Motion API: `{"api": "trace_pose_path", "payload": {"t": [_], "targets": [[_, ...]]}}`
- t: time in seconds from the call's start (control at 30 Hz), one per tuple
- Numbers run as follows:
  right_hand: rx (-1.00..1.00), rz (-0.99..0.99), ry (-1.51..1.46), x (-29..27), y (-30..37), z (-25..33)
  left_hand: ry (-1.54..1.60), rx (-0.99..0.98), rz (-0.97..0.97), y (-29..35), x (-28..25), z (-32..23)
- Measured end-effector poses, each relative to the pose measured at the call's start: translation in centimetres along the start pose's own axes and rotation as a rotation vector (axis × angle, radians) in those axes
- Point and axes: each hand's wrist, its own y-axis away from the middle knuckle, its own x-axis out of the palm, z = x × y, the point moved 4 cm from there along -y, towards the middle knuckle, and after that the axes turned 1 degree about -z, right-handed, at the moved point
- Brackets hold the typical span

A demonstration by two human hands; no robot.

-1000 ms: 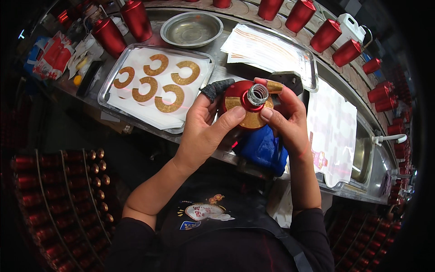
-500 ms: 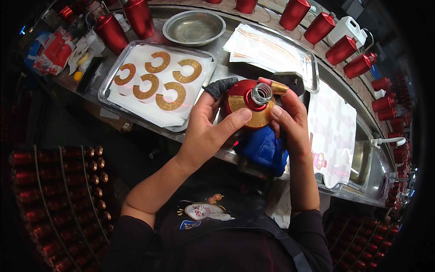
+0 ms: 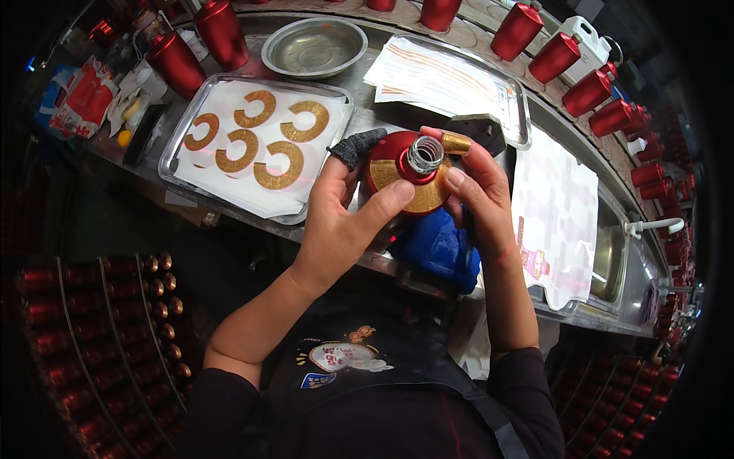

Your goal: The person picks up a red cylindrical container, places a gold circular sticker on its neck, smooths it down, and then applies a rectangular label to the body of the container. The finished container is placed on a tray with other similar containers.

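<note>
A glossy red bottle (image 3: 380, 153) with an uncapped, threaded glass neck (image 3: 425, 154) is between my two hands, its neck tilted up toward me. A gold curved label (image 3: 425, 199) lies around its shoulder. My left hand (image 3: 336, 222) grips the bottle from the left, thumb pressed on the label; a dark cloth cover (image 3: 355, 148) sheathes its forefinger. On the other side my right hand (image 3: 483, 191) holds the bottle, thumb at the label's right edge, with a gold wrap (image 3: 456, 144) around one finger. Below the bottle sits a blue padded support (image 3: 436, 249).
Left of the bottle, a metal tray (image 3: 172, 157) carries several gold C-shaped labels (image 3: 279, 164). Behind stand a metal bowl (image 3: 313, 47) and a tray of label sheets (image 3: 440, 76). Red bottles (image 3: 554, 57) line the far conveyor. A sink (image 3: 609, 268) is at right, racked bottles (image 3: 84, 336) lower left.
The whole view has shifted slightly, so the bench things and my hands appear a little further left. Both hands keep their grip on the bottle, thumbs still at the label.
</note>
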Motion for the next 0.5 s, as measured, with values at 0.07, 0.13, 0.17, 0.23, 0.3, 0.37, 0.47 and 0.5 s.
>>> {"api": "trace_pose_path", "payload": {"t": [0.07,0.13,0.17,0.23,0.3,0.37,0.47,0.5], "targets": [[-0.072,-0.065,0.069,0.5,-0.3,0.1,-0.004,-0.007,-0.011,0.0,0.0,0.1],[-0.114,-0.123,0.075,0.9,-0.4,0.3,-0.014,-0.003,-0.022,0.0,0.1,0.0],[-0.1,-0.135,0.043,1.0,-0.5,0.3,-0.013,0.0,-0.019,0.0,0.1,0.0],[-0.029,-0.12,0.046,1.1,-0.4,0.4,-0.015,-0.011,-0.018,-0.1,0.1,0.0],[0.063,-0.118,0.079,0.7,-0.1,0.6,-0.027,-0.001,-0.013,-0.1,0.1,-0.1],[0.076,-0.079,0.085,0.3,0.1,0.9,-0.026,-0.002,-0.015,-0.1,0.1,-0.2],[0.104,-0.034,-0.005,0.1,0.2,0.7,-0.011,-0.002,-0.011,0.0,0.1,-0.1],[0.091,-0.014,0.001,0.1,0.1,0.6,-0.009,0.0,-0.005,0.1,0.1,-0.1]]}}
